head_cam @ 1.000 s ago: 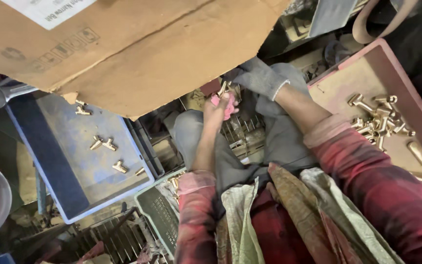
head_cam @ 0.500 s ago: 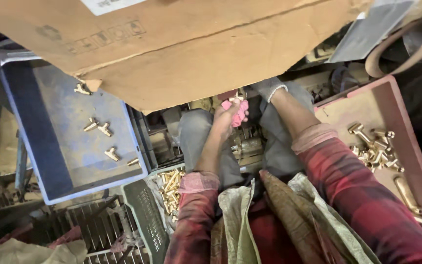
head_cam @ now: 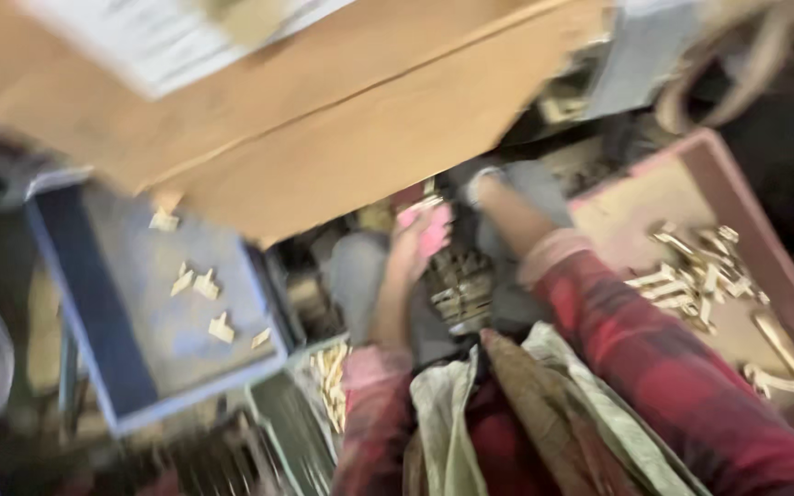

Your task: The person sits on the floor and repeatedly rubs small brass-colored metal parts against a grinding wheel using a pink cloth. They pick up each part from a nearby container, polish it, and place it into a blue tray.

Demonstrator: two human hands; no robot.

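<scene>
Motion-blurred brass parts (head_cam: 700,271) (shapes unclear)

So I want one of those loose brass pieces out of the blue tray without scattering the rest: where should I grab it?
Judging from a blurred frame: take the small brass piece lying apart on the blue tray floor. It looks T-shaped and flat, so pinch it across its narrow stem from straight above. The tray's raised walls block a sideways approach, and the cardboard box overhangs the far end, so come in from the near side.

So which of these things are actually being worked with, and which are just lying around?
In use: left hand; right hand; pink piece at the left hand; brass parts below the hands.
Lying about: blue tray; reddish tray; cardboard box.
</scene>
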